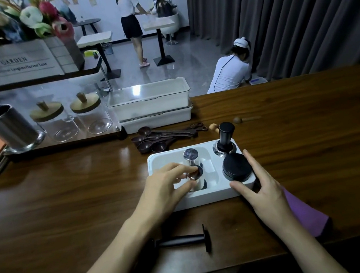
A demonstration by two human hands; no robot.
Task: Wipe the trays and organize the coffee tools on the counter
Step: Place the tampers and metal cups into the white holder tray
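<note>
Seating that steel tamper (195, 174) in the white tray (205, 197), your left hand (164, 189) pinches its rim with curled fingers; your right hand (261, 185) lies open, holding nothing, steadying the tray's corner. Let it tilt and it could knock the upright polished tamper (190, 157) behind. 1 matte black tamper (183, 240) lies on the glossy wooden counter (70, 203).

The counter (70, 203) was dark wood, glossy with glare. The tray (205, 197) looked like smooth matt white plastic. In it, a tamper (191, 155) shone as polished metal; at its 3 o'clock, a disc (236, 167) looked matt black. At 11 o'clock stood a brushed steel cup (9, 127) and clear glass jars (77, 122) with wooden lids.
</note>
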